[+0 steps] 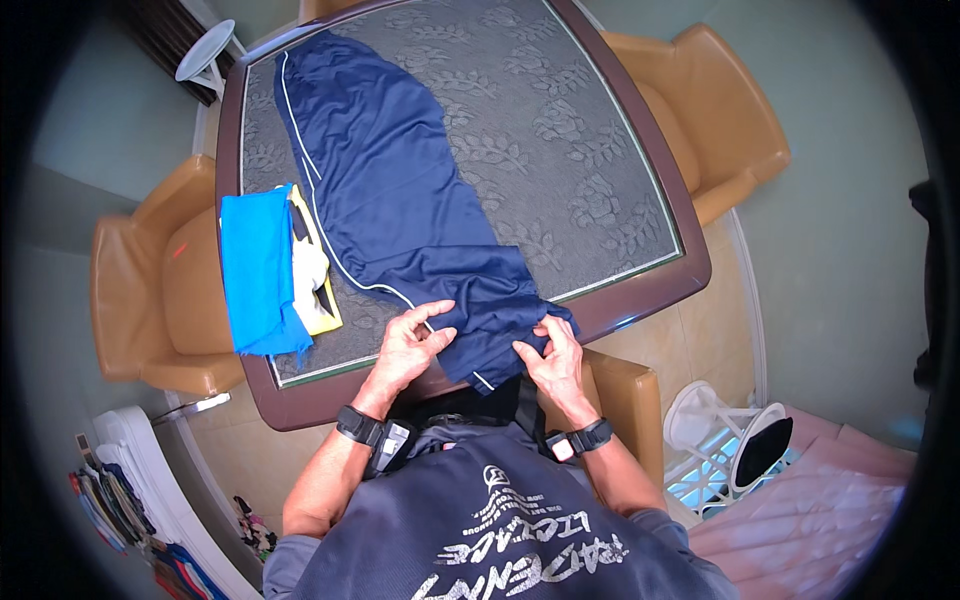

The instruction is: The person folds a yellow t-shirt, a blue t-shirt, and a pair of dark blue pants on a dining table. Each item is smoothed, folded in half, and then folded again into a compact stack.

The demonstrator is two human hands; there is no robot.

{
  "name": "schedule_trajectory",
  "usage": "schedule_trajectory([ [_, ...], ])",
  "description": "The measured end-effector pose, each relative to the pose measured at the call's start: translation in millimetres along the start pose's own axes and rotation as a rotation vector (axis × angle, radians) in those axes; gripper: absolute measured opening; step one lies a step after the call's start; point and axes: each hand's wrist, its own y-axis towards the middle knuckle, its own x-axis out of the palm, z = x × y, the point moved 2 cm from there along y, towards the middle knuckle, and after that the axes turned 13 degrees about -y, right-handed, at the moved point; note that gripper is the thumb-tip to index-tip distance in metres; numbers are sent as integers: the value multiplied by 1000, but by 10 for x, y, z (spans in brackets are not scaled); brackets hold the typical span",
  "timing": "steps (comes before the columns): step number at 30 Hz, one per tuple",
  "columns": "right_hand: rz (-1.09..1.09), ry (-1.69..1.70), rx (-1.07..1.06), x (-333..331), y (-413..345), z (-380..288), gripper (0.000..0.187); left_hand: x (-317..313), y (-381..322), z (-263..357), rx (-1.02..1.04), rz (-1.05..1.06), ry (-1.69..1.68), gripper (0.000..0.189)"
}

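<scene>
Navy trousers (397, 150) with thin white piping lie lengthwise over the table, wrinkled, their near end bunched at the front edge. My left hand (409, 341) is at the piped left edge of this bunched part, thumb and forefinger apart over the cloth. On the opposite edge, my right hand (553, 360) touches the fabric with bent fingers and thumb; whether it grips the cloth is unclear. Left of the trousers is a folded bright blue cloth (259, 274) with a frayed corner, beside a yellow, white and black cloth (311, 277).
The table (645, 300) has a dark wooden rim and a grey floral top. Tan armchairs (180, 277) stand around it, one (637, 405) close by my right arm. White stools (731, 442) stand at lower right. Clothes (124, 502) hang by a white unit at lower left.
</scene>
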Motion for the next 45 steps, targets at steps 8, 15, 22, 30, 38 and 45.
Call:
schedule_trajectory([
  [8, 57, 113, 100, 122, 23, 148, 22, -89, -26, 79, -114, -23, -206, 42],
  [15, 56, -214, 66, 169, 51, 96, 20, -72, -4, -31, -140, -13, -220, 42],
  [22, 47, 121, 126, 148, -34, 303, 9, -75, -18, -12, -132, 12, -190, 39],
  [30, 126, 125, 280, -402, -241, 638, 14, -52, -38, -82, -200, -68, -130, 31],
  [38, 258, 217, 496, -108, -324, 938, 53, -82, -101, -20, -184, -101, 278, 38],
  [45, 207, 471, 606, -94, -366, 980, 40, -15, -91, 35, -129, -57, 243, 35],
])
